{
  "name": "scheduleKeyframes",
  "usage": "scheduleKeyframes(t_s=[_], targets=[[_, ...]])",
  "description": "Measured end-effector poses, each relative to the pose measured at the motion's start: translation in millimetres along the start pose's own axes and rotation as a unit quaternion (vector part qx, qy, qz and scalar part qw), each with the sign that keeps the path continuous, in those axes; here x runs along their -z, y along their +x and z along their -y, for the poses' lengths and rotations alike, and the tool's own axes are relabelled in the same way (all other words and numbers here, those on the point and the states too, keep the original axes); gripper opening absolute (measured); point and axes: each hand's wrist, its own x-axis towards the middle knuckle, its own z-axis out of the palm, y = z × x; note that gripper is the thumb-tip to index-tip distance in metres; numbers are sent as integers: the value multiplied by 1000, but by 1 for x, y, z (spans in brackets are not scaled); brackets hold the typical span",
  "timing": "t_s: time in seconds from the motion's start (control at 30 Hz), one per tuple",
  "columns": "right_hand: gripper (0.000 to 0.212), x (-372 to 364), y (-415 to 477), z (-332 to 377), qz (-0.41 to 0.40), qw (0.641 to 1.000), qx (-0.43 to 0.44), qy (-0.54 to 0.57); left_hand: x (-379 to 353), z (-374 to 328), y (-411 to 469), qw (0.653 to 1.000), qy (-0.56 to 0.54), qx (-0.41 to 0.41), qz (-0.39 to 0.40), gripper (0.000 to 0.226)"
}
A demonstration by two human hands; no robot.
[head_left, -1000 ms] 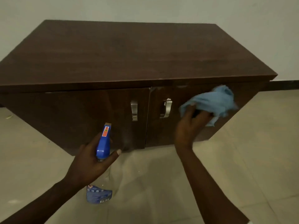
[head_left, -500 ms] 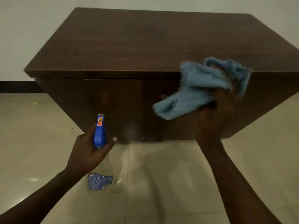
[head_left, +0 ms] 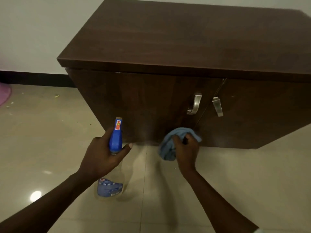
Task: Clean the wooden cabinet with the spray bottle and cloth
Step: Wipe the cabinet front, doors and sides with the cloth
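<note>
While the left hand (head_left: 102, 158) curls round the neck of the bottle (head_left: 115, 140), thumb out toward 3 o'clock and blue nozzle aimed at 12 toward the cabinet (head_left: 168, 47), the right hand (head_left: 186, 151) bunches the blue cloth (head_left: 168, 147) in its closed fingers at the bottom edge of the left door (head_left: 143, 106), at 3 o'clock from the bottle. Two metal handles (head_left: 195, 104) sit at 1 o'clock from the cloth, either side of the door gap. The dark cabinet stands on a pale tiled floor (head_left: 50, 132) against a white wall (head_left: 42, 31) at 12.
</note>
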Motion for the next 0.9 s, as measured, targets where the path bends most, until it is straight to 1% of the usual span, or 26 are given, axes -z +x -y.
scheduleKeyframes(t_s=[0.07, 0.1, 0.17, 0.2, 0.27, 0.33, 0.43, 0.5, 0.53, 0.57, 0.6, 0.63, 0.67, 0.73, 0.77, 0.8, 0.87, 0.9], targets=[[31, -20, -1, -2, 99, 995, 23, -21, -7, -3, 6, 1000, -12, -13, 3, 48], [33, -27, -2, -3, 148, 987, 35, -44, -10, -4, 8, 1000, -19, -18, 5, 46], [25, -33, 0, -6, 221, 970, 60, -78, -15, -9, 10, 999, -31, -31, 10, 43], [19, -32, 2, -13, 242, 964, 63, -87, -16, -9, 11, 999, -33, -34, 12, 42], [17, -26, 6, -25, 235, 964, 52, -112, -15, -8, 8, 999, -39, -27, 8, 42], [20, -18, 11, -35, 199, 970, 31, -139, -11, -5, 4, 999, -36, -18, 2, 43], [22, -16, 11, -42, 152, 974, -17, -167, -6, 2, -5, 1000, -18, -8, 15, 48], [22, -27, 7, -45, 133, 971, -7, -200, -2, 8, -13, 1000, -12, -1, 23, 49], [26, -37, 4, -45, 153, 965, 6, -214, 0, 10, -15, 1000, -10, 1, 22, 48], [28, -48, -1, -42, 193, 955, 16, -226, 1, 11, -16, 1000, -11, 1, 22, 46], [26, -62, -6, -40, 239, 938, 34, -249, 3, 11, -17, 1000, -12, 2, 22, 45], [20, -78, -14, -35, 271, 922, 73, -266, 5, 11, -18, 1000, -13, 0, 22, 43], [13, -93, -21, -31, 285, 911, 122, -270, 5, 9, -18, 1000, -19, -4, 22, 41], [15, -115, -33, -19, 332, 895, 168, -246, 6, 7, -20, 999, -29, -12, 18, 36], [19, -118, -34, -14, 360, 879, 194, -243, 5, 7, -20, 999, -32, -14, 17, 35], [21, -116, -33, -12, 385, 861, 207, -261, 6, 7, -21, 999, -34, -13, 17, 35], [22, -100, -24, -11, 418, 812, 201, -356, 9, 9, -24, 999, -37, -4, 15, 34], [23, -87, -17, -12, 413, 800, 193, -389, 11, 12, -25, 999, -30, -4, 10, 34]])
